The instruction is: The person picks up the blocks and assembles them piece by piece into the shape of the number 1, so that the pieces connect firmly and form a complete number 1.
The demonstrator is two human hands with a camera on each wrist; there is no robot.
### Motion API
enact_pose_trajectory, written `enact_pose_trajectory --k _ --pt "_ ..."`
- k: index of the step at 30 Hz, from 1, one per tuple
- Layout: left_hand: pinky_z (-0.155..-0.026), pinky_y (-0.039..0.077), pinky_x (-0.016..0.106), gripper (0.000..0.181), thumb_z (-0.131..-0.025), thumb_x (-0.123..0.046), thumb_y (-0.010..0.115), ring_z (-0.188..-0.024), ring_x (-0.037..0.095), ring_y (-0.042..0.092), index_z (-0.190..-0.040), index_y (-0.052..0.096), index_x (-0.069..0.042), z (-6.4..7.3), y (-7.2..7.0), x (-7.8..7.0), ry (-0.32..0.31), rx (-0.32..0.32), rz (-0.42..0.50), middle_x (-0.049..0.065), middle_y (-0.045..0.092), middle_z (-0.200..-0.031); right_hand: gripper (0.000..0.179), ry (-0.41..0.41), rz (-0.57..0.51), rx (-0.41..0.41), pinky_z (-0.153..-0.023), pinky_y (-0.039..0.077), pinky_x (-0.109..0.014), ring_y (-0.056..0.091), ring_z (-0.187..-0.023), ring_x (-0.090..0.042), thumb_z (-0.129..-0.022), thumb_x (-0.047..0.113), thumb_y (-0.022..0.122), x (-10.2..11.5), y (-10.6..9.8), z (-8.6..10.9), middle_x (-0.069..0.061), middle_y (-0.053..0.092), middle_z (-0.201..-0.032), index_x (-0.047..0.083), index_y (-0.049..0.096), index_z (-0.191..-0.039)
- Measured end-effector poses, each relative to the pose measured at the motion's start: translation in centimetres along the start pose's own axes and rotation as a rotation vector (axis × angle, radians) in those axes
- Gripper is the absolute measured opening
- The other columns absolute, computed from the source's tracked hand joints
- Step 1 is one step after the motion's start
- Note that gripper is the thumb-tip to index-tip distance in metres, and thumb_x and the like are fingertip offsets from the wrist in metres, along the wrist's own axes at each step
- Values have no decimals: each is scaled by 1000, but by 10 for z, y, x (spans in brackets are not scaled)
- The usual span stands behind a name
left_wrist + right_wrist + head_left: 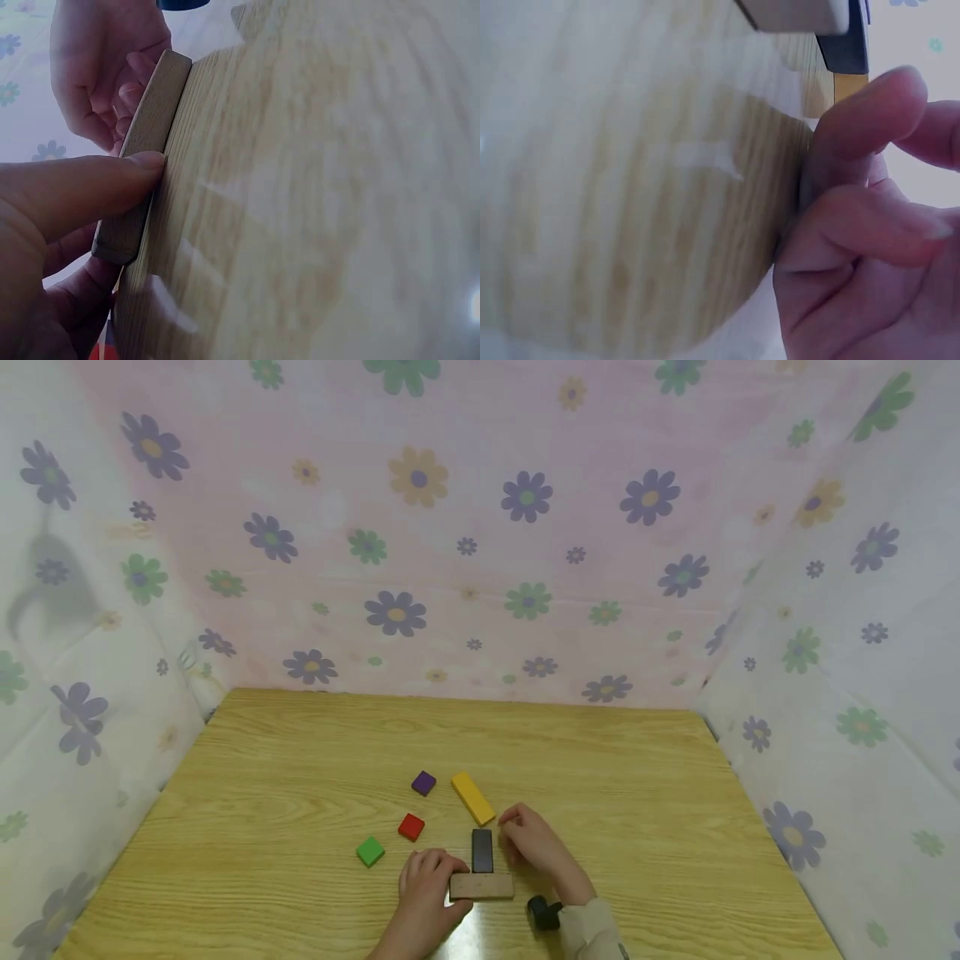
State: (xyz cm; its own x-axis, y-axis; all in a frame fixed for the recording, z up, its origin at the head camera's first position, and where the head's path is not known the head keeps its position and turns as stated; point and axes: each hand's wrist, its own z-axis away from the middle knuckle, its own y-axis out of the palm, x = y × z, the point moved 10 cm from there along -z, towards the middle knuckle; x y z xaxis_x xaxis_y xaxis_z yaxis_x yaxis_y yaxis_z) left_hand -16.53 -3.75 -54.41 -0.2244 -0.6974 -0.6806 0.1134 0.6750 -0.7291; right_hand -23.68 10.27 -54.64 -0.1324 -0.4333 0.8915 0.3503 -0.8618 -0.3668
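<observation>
My left hand holds a plain wooden block by its left end; in the left wrist view the thumb lies along the near face of this block. A black block stretches away from the wooden block's far side, the two together making a T shape. To the right of the black block is my right hand, its fingers loosely curled with nothing in them. Its fingertips are close to the near end of a yellow block, which lies slanted beyond the black one.
Left of the yellow block lie a small purple block, a red block and a green block on the wood-grain table. A black device sits by the right wrist. Flowered cloth walls the table's back and sides.
</observation>
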Motion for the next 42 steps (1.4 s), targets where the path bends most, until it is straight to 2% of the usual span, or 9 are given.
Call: enact_pose_trajectory --k 6,15,22,27,32,36,42 --pt "-91 16 53 28 -73 -35 70 -106 23 32 -95 57 -24 1 -1 1 -1 8 36 -9 43 -98 20 28 26 17 -45 37 -27 47 -44 -16 -92 17 42 0 1 -8 -4 47 -55 1 48 -103" --pt "-92 13 53 29 -75 -40 67 -107 23 31 -98 56 -25 1 2 4 0 39 80 -10 42 -99 24 33 157 -21 -44 38 -26 43 -47 -13 -91 30 49 8 -3 -23 -3 49 -61 7 52 -97" --pt "-92 14 54 30 -75 -41 67 -106 23 31 -98 56 -25 1 2 4 -1 40 76 -9 42 -99 34 57 224 -18 -42 34 -26 39 -42 -14 -88 43 50 13 -2 -28 -2 44 -54 10 51 -95" --pt "-92 14 55 30 -76 -41 66 -108 24 31 -98 56 -25 0 2 3 -6 46 65 -8 43 -101 42 29 343 -15 -48 35 -28 43 -52 -16 -85 49 51 23 -3 -33 -3 48 -65 9 47 -95" --pt "-91 16 55 27 -76 -42 65 -108 23 32 -97 56 -27 -1 4 4 -10 60 53 -10 43 -100 51 22 475 -5 -57 38 -30 47 -66 -18 -82 55 51 23 -2 -45 -2 53 -81 9 47 -103" --pt "-91 16 56 26 -76 -40 66 -106 23 32 -97 56 -28 -1 4 5 -17 76 67 -11 43 -99 57 43 524 14 -57 38 -31 48 -67 -18 -79 58 53 22 2 -51 -2 53 -82 10 46 -108" --pt "-91 14 57 25 -77 -39 66 -108 24 31 -97 56 -28 -1 4 4 -8 71 77 -11 43 -99 58 18 596 16 -55 38 -31 48 -63 -18 -77 57 57 32 6 -49 -2 52 -79 8 46 -106"
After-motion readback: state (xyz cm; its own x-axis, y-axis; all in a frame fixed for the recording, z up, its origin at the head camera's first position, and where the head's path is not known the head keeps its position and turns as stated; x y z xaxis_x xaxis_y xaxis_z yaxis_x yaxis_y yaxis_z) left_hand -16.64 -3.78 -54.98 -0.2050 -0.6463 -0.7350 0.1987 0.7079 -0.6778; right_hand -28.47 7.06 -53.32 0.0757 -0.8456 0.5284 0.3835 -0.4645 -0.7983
